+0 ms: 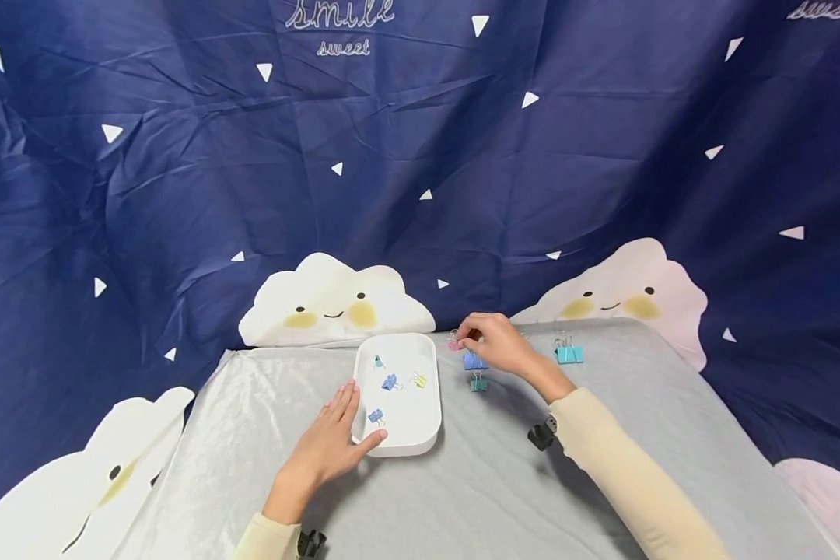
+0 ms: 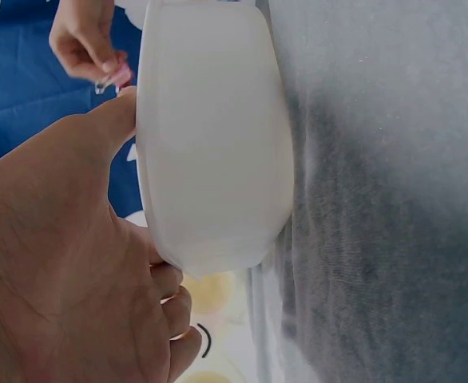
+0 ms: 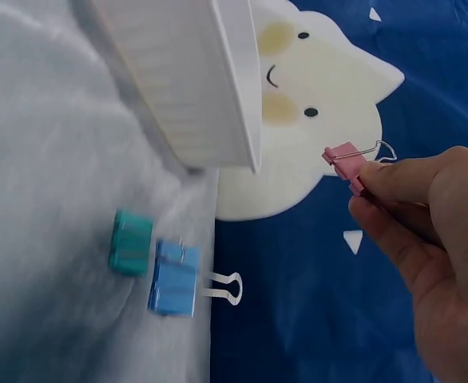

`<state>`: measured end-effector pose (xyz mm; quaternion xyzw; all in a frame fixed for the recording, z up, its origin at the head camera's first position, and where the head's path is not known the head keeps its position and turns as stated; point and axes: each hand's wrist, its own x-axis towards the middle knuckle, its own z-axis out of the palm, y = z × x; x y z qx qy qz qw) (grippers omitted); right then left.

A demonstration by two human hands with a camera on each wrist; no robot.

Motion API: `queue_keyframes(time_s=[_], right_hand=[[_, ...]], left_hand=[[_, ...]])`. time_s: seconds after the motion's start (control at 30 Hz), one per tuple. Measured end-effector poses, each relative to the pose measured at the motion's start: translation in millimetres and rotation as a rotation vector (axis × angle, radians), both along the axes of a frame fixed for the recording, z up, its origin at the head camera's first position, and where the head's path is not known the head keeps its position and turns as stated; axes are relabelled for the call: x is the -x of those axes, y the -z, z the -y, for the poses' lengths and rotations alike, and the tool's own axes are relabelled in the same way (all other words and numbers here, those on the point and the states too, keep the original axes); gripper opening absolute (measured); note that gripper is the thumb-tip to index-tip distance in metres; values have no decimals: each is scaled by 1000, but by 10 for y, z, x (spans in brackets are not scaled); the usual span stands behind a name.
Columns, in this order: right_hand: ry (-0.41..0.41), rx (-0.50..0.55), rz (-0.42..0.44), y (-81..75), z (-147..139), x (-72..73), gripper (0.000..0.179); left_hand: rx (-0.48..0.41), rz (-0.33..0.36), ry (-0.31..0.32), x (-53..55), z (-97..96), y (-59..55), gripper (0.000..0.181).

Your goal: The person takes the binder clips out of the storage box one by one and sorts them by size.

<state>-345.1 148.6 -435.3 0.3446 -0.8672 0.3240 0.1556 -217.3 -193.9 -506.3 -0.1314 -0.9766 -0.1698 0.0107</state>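
Observation:
My right hand (image 1: 498,343) pinches a pink binder clip (image 3: 346,159) between thumb and fingers, lifted off the cloth to the right of a white tray (image 1: 409,449). One wire handle of the clip sticks out past the thumb. My left hand (image 1: 325,445) rests against the tray's near left corner, fingers extended along the side and thumb at the near rim. Inside the tray lie a small teal clip (image 1: 379,361), a blue clip (image 1: 390,382), a yellow clip (image 1: 419,379) and another blue clip (image 1: 376,416).
Below my right hand, a larger blue binder clip (image 3: 175,279) and a green clip (image 3: 130,243) stand on the grey cloth (image 1: 252,435). Farther right is a large teal clip (image 1: 569,355). A dark blue curtain (image 1: 420,140) with clouds hangs behind the table.

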Motion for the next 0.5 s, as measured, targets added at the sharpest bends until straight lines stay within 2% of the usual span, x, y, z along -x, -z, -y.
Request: queue_keyframes(time_s=[0.23, 0.5], right_hand=[[60, -19, 47, 83, -352, -67, 11], [132, -30, 54, 212, -699, -141, 8]], left_hand=[[-2, 8, 5, 2, 6, 4, 106], [-10, 15, 9, 6, -4, -6, 105]])
